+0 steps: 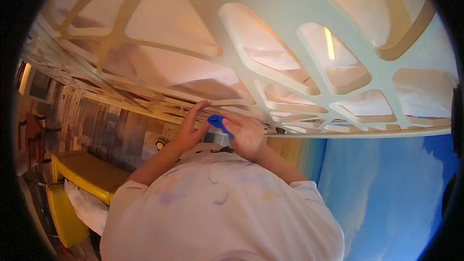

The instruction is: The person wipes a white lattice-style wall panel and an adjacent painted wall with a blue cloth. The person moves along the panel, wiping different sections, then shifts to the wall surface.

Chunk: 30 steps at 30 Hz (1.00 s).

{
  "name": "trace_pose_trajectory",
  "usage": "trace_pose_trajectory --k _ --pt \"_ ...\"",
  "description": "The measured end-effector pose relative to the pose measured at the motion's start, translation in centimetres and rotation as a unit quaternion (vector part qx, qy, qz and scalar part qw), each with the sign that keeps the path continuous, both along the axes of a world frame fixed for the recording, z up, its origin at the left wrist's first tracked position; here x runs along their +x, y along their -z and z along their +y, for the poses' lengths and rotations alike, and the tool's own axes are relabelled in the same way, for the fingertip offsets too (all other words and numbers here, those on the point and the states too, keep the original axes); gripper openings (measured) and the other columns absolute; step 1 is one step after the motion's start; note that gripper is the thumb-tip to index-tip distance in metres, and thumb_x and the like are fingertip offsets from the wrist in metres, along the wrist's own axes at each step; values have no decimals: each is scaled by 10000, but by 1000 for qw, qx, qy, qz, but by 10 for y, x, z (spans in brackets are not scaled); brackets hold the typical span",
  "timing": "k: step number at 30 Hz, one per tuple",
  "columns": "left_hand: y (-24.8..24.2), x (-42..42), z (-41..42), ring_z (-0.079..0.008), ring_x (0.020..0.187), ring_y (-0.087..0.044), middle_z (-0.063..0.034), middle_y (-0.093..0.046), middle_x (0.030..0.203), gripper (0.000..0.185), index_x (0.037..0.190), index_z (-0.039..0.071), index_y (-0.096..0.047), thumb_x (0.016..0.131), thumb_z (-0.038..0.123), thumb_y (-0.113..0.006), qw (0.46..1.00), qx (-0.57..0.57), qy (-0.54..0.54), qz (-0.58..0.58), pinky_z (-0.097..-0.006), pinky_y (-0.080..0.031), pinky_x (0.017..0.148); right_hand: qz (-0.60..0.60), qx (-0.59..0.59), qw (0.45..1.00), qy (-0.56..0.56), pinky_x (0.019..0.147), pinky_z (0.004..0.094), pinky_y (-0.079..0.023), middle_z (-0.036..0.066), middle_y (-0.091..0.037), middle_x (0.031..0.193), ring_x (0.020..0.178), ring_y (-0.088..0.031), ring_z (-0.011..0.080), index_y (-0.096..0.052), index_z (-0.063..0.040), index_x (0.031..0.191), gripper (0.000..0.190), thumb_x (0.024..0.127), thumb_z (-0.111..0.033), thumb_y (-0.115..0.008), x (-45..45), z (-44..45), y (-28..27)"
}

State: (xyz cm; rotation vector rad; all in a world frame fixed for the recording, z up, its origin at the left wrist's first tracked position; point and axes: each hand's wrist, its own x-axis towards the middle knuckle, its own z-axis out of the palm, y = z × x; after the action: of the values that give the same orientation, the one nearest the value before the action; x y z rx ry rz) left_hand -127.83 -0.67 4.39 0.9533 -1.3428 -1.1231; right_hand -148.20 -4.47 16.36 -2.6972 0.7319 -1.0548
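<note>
My right hand (pixel 248 138) holds a small, crumpled blue item (pixel 217 121), possibly a cloth, pinched between thumb and fingers at chest height. To its left, my left hand (pixel 190 129) is raised with its fingers extended and thumb apart. That thumb comes close to the blue item; whether they touch, I cannot tell. Just beyond both hands stands a large cream-white lattice panel (pixel 235 56) with rounded cut-outs. The left fingertips overlap the panel in view, and contact is unclear.
At lower left stands a yellow upholstered seat (pixel 85 170), with a white plastic bag (pixel 87 204) beside it. A brown wooden chair (pixel 34 136) is farther left on the plank-patterned floor (pixel 108 130). A wall painted blue and white (pixel 377 188) rises on my right.
</note>
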Motion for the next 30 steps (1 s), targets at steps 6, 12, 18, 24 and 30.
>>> trace_pose_trajectory --k 6,12,18,24,30 --pt "-2 19 -11 -243 1280 -535 -142 -569 1354 546 1485 32 -396 986 84 -612 999 -30 -19 -9 -373 -423 1069 117 -141 982 42 942 456 -509 132 -686 1226 1062 -660 314 -652 -28 1206 392 823 -105 -622 39 -22 -45" --pt "7 73 -11 -195 1170 -594 -119 -617 1219 455 1434 40 -456 1004 84 -601 999 29 -25 16 -335 -480 997 268 -100 946 152 1065 453 -435 156 -666 1253 1192 -625 307 -604 4 1285 454 852 -131 -587 67 -26 59" --pt "17 157 8 -172 1057 -640 -96 -659 1111 344 1336 45 -555 998 82 -610 993 102 -54 -17 -319 -513 948 155 -57 969 182 1086 475 -430 181 -630 1324 1233 -600 332 -567 16 1341 529 820 -62 -615 148 -23 112" --pt "17 238 26 -162 1028 -667 -86 -678 1071 301 1295 39 -582 997 77 -608 992 90 -87 -20 -311 -523 935 57 26 983 172 1122 507 -388 195 -585 1399 1325 -542 339 -565 13 1352 522 834 -25 -617 247 -6 124" --pt "3 290 43 -148 1018 -666 -73 -679 1061 268 1271 23 -582 1006 64 -594 988 124 -87 4 -289 -518 921 -207 212 941 164 1136 422 -399 250 -507 1470 1358 -503 393 -466 -3 1468 565 912 53 -546 321 1 89"
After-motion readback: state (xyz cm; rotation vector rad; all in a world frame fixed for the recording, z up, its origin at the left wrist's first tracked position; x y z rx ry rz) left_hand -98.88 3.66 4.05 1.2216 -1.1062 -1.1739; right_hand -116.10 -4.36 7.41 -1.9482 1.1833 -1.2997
